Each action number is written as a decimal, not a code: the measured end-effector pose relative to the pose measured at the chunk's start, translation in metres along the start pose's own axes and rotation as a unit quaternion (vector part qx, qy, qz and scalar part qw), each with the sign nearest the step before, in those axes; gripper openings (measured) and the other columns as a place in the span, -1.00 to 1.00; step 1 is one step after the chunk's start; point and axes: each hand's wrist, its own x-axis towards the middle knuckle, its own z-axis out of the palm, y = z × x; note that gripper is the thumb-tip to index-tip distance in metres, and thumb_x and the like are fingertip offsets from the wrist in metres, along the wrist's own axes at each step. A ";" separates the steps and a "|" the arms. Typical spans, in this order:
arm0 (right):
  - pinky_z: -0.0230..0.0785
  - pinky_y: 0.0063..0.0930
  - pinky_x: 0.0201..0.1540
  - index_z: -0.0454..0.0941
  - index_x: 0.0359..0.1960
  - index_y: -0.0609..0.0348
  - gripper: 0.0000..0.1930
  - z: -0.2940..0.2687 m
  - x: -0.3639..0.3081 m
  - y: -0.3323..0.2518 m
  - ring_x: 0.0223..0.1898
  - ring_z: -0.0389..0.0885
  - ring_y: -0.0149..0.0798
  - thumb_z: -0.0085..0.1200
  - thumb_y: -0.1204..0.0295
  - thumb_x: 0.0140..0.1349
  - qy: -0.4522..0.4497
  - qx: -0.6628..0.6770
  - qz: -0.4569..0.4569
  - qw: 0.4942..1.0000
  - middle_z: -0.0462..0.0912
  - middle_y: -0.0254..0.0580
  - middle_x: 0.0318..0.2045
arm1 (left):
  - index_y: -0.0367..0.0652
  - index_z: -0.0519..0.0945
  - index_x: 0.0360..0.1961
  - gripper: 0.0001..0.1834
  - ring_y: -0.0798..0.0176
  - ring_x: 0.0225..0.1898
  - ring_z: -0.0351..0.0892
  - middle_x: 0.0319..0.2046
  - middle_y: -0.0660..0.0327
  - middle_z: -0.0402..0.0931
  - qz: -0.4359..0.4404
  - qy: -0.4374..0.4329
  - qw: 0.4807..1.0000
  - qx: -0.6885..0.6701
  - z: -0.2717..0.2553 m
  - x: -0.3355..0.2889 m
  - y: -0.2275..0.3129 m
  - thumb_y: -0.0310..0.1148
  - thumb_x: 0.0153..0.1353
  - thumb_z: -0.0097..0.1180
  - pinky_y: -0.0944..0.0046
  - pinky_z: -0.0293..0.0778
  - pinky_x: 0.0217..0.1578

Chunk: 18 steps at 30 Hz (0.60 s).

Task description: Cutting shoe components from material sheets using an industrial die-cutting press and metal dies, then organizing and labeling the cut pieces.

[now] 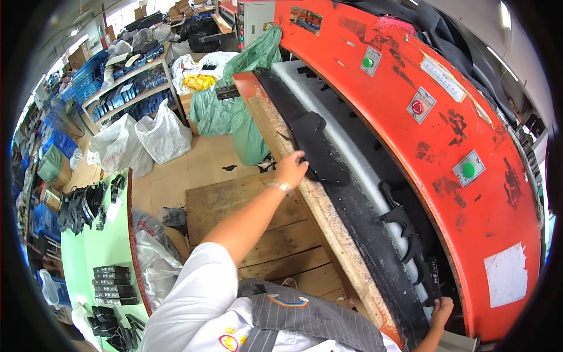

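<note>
My left hand [291, 169] reaches across the wooden front edge of a long red machine. Its fingers are closed at the rim of a black sheet piece [322, 154], which looks soft and irregular in outline. Lower right, my right hand [441, 311] pinches the end of a black cut-out strip [423, 273] with notched, curved edges. That strip lies across the pale grey bar [358, 170] and runs into the dark gap under the red front. Fingertips of both hands are partly hidden.
The red machine front [387, 76] carries green buttons [468, 170] and a red stop button [417, 107]. To the left stands a green table [88, 246] with black straps and stacked black blocks [112, 284]. White sacks [164, 134], a green sheet [252, 135] and a wooden platform [234, 205] are nearby.
</note>
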 end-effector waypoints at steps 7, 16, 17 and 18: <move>0.23 -0.14 -0.35 0.46 -0.38 0.33 -0.85 -0.046 0.028 -0.145 -0.42 0.41 0.11 0.09 0.46 0.16 -0.013 0.128 -0.049 0.990 0.40 0.06 -0.49 | -0.39 0.23 0.22 -0.19 -0.13 0.09 0.46 0.18 -0.17 0.27 -0.357 0.092 0.929 0.037 0.060 0.073 0.027 -0.27 -0.02 0.30 0.11 0.44 0.13; 0.25 -0.35 -0.46 0.56 -0.44 0.34 -0.84 -0.040 0.086 -0.233 -0.55 0.47 -0.14 0.20 0.46 0.04 -0.117 0.407 -0.026 0.906 0.48 -0.06 -0.59 | -0.31 0.37 0.05 -0.42 -0.15 0.13 0.40 0.06 -0.17 0.37 -0.268 0.119 0.948 0.127 0.098 0.078 0.050 -0.36 0.00 0.27 0.03 0.41 0.12; 0.25 -0.35 -0.46 0.56 -0.44 0.34 -0.84 -0.040 0.093 -0.240 -0.55 0.47 -0.14 0.20 0.46 0.04 -0.121 0.409 -0.034 0.904 0.48 -0.06 -0.59 | -0.27 0.38 -0.01 -0.54 -0.10 0.09 0.40 0.00 -0.09 0.38 -0.206 0.134 0.952 0.184 0.100 0.073 0.046 -0.43 0.05 0.20 0.03 0.42 0.08; 0.24 -0.37 -0.46 0.56 -0.44 0.35 -0.83 -0.040 0.101 -0.248 -0.55 0.46 -0.17 0.20 0.46 0.04 -0.135 0.414 -0.043 0.899 0.48 -0.08 -0.60 | -0.23 0.39 -0.08 -0.66 -0.06 0.06 0.41 -0.05 -0.01 0.39 -0.143 0.148 0.949 0.240 0.102 0.071 0.038 -0.49 0.09 0.13 0.03 0.43 0.04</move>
